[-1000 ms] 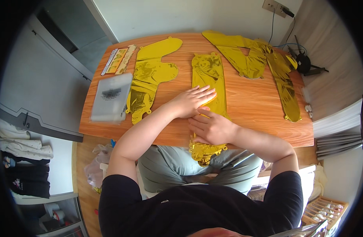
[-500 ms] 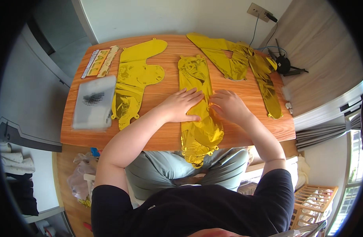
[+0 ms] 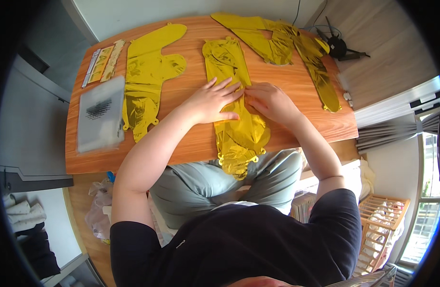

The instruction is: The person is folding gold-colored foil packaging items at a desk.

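Note:
A flat, uninflated gold foil balloon (image 3: 227, 62) lies lengthwise on the wooden table in front of me, creased, its near end hanging over the table edge. My left hand (image 3: 213, 101) rests palm down across its middle, fingers spread and thumb out to the right. At the balloon's right edge, my right hand (image 3: 270, 103) has its fingers bent and drawn together on the foil, the fingertips close to those of the left hand. What exactly the right fingertips pinch is partly hidden.
Another flat gold balloon (image 3: 150, 67) lies to the left, more gold foil (image 3: 272, 45) at the far right. Left of these are a clear plastic bag (image 3: 100, 115) and patterned strips (image 3: 104, 62). A black device with antennas (image 3: 337, 47) stands at the right back corner of the wooden table (image 3: 186, 143).
The view has tilted, so the table sits higher in the picture. My hands have come closer together on the balloon, the right fingers now gathered at its edge near the left fingertips.

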{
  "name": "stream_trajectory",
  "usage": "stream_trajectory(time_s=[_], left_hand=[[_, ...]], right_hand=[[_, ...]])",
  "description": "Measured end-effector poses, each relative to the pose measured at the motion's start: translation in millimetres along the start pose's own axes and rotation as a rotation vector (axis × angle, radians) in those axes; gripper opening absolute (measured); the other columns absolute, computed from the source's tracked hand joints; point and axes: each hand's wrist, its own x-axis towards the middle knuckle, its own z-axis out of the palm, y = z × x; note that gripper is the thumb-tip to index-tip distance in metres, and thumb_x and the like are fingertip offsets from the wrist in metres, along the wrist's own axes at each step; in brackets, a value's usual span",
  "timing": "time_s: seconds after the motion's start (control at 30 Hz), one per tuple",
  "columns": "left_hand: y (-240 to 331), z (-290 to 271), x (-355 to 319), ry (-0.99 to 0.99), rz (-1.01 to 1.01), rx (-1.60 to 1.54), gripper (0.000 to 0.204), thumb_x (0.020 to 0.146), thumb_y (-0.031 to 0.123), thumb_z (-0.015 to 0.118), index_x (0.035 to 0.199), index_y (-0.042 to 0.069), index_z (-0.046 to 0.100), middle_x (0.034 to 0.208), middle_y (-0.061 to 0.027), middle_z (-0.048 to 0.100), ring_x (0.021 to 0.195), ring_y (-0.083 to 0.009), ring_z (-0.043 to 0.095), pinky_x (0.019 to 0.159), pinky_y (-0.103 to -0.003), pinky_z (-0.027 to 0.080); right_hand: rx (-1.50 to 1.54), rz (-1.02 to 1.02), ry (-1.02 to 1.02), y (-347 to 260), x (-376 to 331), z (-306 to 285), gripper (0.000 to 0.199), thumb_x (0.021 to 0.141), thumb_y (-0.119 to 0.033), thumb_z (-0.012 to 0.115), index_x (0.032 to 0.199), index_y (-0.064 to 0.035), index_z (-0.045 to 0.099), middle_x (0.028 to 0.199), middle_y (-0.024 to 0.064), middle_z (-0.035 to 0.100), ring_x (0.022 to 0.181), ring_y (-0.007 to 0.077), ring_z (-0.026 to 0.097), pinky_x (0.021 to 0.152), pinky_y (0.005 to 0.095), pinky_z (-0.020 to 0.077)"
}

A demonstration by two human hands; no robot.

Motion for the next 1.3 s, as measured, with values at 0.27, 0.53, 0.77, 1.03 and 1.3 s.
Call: stream_trajectory(time_s=[0.27, 0.53, 0.77, 1.03, 1.3], left_hand=[[3, 1, -1, -0.027, 0.005, -0.001, 0.098, 0.091, 0.084, 0.042, 0.163, 0.018, 0.030, 0.171, -0.0070, 0.026, 0.159, -0.0287, 0.017, 0.129, -0.054, 0.015], [6, -2, -3, -0.023, -0.008, 0.006, 0.114, 0.079, 0.091, 0.051, 0.164, 0.018, 0.029, 0.171, -0.0072, 0.024, 0.159, -0.0285, 0.016, 0.129, -0.053, 0.014], [7, -4, -4, -0.014, -0.016, -0.020, 0.113, 0.079, 0.090, 0.053, 0.163, 0.018, 0.031, 0.171, -0.0068, 0.026, 0.159, -0.0282, 0.017, 0.129, -0.053, 0.015], [1, 3, -2, -0.001, 0.004, -0.012, 0.110, 0.080, 0.086, 0.057, 0.163, 0.018, 0.031, 0.171, -0.0054, 0.026, 0.159, -0.0271, 0.017, 0.129, -0.052, 0.014], [-2, 5, -1, -0.006, -0.019, -0.099, 0.116, 0.078, 0.097, 0.038, 0.164, 0.019, 0.029, 0.171, -0.0049, 0.024, 0.159, -0.0266, 0.017, 0.130, -0.052, 0.012]], right_hand=[[0.233, 0.658, 0.101, -39, -41, -3, 0.028, 0.092, -0.012, 0.074, 0.116, 0.0003, 0.064, 0.098, 0.0089, 0.067, 0.083, 0.0177, 0.065, 0.079, 0.0301, 0.0532], [0.512, 0.860, 0.018, -63, -54, 2, 0.044, 0.089, -0.012, 0.079, 0.126, 0.0004, 0.057, 0.086, 0.0036, 0.065, 0.072, 0.0069, 0.054, 0.066, 0.0223, 0.0444], [0.989, 0.663, 0.449, -96, -63, 15, 0.039, 0.102, -0.005, 0.059, 0.140, -0.0001, 0.048, 0.113, 0.0128, 0.072, 0.091, 0.0099, 0.061, 0.081, 0.0235, 0.0472], [0.317, 0.360, 0.140, -113, -66, 24, 0.031, 0.103, 0.002, 0.053, 0.133, -0.0025, 0.057, 0.124, 0.0149, 0.071, 0.112, 0.0270, 0.070, 0.093, 0.0355, 0.0541], [0.295, 0.211, 0.131, -102, -65, 31, 0.023, 0.098, 0.006, 0.057, 0.118, -0.0023, 0.065, 0.103, 0.0144, 0.073, 0.095, 0.0312, 0.073, 0.082, 0.0376, 0.0566]])
